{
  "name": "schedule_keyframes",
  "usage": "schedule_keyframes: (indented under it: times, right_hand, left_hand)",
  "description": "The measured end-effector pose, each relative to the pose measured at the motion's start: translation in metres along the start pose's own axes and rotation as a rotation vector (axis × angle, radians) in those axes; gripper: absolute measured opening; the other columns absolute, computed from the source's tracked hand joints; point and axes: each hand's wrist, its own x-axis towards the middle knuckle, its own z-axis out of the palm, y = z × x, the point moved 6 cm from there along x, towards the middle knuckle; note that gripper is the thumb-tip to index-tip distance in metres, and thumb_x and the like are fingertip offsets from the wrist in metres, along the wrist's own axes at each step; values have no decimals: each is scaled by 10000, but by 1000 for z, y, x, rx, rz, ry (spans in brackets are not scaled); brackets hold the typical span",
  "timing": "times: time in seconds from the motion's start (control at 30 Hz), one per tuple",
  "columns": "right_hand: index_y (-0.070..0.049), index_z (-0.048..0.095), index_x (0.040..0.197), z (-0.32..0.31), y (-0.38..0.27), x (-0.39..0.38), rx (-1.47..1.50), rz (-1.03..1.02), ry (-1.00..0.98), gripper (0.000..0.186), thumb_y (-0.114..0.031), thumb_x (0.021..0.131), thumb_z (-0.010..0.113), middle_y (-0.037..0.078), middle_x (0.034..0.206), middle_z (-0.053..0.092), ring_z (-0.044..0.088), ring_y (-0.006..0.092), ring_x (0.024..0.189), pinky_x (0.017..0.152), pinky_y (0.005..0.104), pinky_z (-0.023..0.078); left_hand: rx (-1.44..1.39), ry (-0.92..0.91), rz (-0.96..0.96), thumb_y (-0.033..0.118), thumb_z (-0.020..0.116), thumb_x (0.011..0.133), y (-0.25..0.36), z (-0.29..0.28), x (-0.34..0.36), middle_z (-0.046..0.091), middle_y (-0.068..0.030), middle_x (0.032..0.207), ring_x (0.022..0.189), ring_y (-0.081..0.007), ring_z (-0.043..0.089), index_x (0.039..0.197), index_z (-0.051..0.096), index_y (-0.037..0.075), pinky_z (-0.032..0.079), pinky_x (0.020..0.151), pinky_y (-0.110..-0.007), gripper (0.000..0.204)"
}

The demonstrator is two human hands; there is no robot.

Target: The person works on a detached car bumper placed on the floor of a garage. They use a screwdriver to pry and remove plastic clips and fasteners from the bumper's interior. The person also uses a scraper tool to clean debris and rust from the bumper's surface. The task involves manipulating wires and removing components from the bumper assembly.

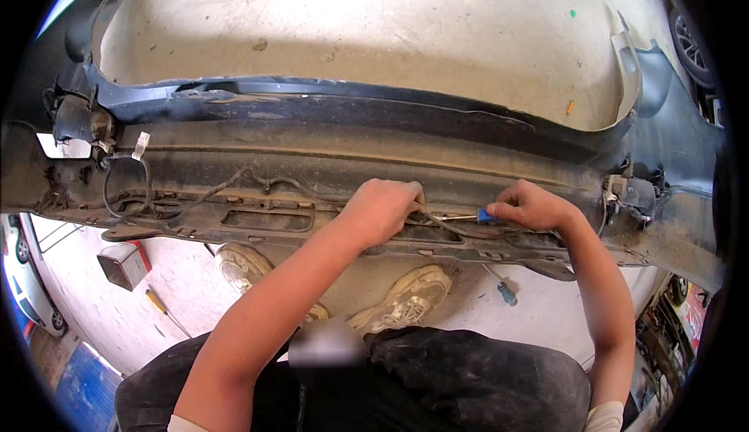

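Observation:
A large dirty car bumper [312,137] lies across in front of me with its inner side up. A dark wiring harness [211,195] runs along its near part. My left hand [386,204] is closed on the harness near the middle of the bumper; its fingertips are partly hidden. Just to the right, my right hand [532,206] grips a small screwdriver [484,215] by its blue handle. The shaft points left, with its tip close to my left fingers and the harness. Whether the tip touches anything, I cannot tell.
Near my shoes [406,299] lie a yellow-handled screwdriver [156,301], a teal-handled screwdriver [507,293] and an open rectangular tin [125,266]. Round dark units sit at the bumper's left end [76,117] and right end [633,195]. A loop of cable with a white tag [141,145] rises at left.

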Motion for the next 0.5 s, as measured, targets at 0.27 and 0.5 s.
schedule_keyframes:
  times: [0.27,0.5]
  right_hand:
    - [58,686,882,12,11,0,98,68,38,509,-446,916,629,138,671,626,566,187,646,635,375,470]
    - [31,701,824,13,8,1,121,48,79,506,-463,909,634,144,674,625,558,217,599,605,360,465]
  left_hand:
    - [-16,60,42,100,616,831,2,-4,-1,663,-174,825,843,-375,641,906,607,48,496,726,-471,91]
    - [-56,71,59,137,631,849,-1,-5,-3,655,-180,817,831,-382,634,914,606,48,489,717,-474,114]
